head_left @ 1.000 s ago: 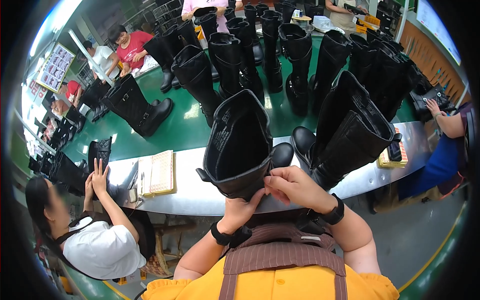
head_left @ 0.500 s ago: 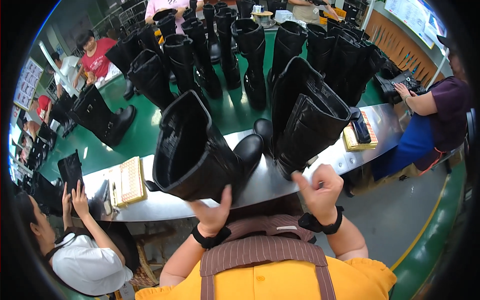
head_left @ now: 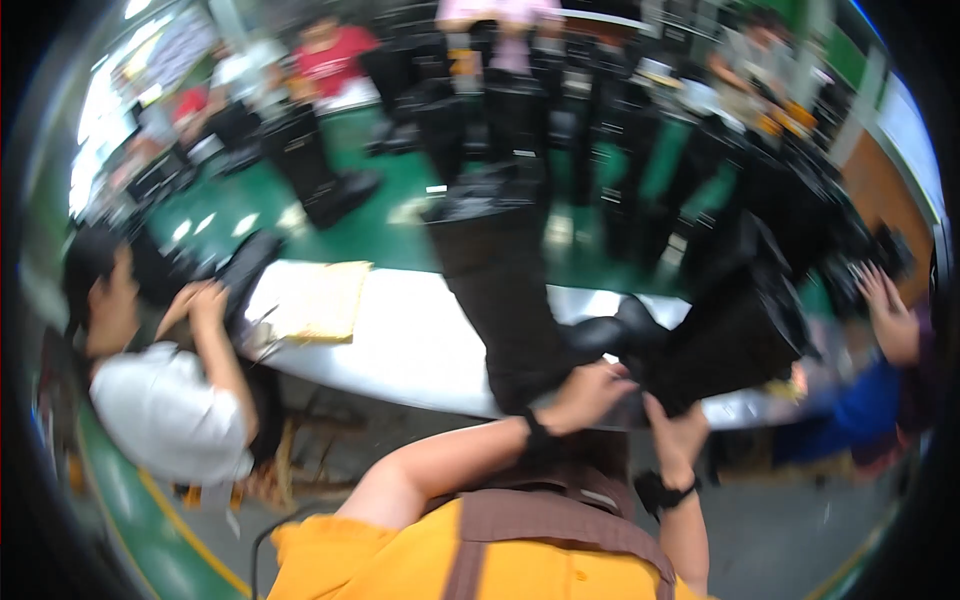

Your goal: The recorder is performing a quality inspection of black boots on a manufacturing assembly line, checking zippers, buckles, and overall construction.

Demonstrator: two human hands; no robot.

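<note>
Bare desk (head_left: 420, 340) left of the near boot (head_left: 500, 290), pad (head_left: 315, 298) farther left, boot rows (head_left: 620, 150) crowding behind it

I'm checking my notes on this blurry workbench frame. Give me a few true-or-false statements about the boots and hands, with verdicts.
1. The left hand grips the tall black boot. True.
2. The right hand is at the second black boot. True.
3. The boots are red. False: both are black.
4. The bench edge is pale, with green surface beyond. True.
5. The yellowish pad lies under the right hand. False: it lies far left, near a co-worker.
</note>
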